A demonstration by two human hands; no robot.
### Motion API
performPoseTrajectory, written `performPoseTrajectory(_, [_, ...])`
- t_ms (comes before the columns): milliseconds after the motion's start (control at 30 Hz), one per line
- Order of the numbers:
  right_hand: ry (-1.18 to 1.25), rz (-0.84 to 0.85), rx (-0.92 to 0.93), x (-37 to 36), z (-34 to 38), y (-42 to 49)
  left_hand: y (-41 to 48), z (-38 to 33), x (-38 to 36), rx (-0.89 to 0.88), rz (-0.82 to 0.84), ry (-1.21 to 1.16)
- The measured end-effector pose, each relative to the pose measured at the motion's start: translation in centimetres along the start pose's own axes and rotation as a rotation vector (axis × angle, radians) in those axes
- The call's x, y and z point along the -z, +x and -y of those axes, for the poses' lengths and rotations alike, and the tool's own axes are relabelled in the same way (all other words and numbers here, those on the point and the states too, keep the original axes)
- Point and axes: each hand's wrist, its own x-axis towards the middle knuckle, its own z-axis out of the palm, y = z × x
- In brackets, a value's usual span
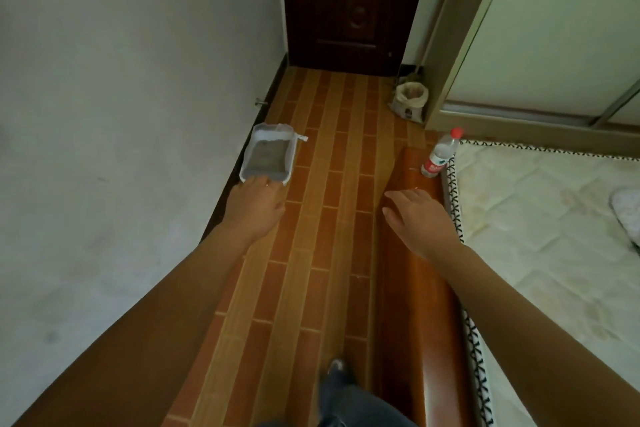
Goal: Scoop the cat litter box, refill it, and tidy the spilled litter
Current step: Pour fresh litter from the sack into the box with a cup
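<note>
The litter box [290, 158] lies just beyond the left hand [258, 204], long axis near-to-far along the wall [121, 80]; the right hand [420, 218] is farther off, both hands' fingers loosely apart, empty.

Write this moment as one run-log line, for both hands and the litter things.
left hand: open, at near rim of white plastic litter tray, contact unclear | right hand: open, empty | white litter sack: open, untouched

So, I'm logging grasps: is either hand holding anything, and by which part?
Right hand holds nothing, fingers spread. Left hand is at the near rim of the litter box; whether it grips cannot be told.
</note>
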Motion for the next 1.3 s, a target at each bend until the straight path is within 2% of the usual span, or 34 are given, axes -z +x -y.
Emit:
performPoseTrajectory(333, [0.024,0.009,0.013,0.3,-5.0,12.6,12.3,1.0,-1.2,0.102,0.031,-0.087])
performPoseTrajectory(933, [0.034,0.049,-0.146,0.0,-7.4,41.6,43.0,10.6,-1.2,0.025,0.040,-0.045])
performPoseTrajectory(1300, [0.044,0.035,-0.232,-0.2,-12.5,53.5,56.7,10.5,-2.0,-0.008,0.078,-0.054])
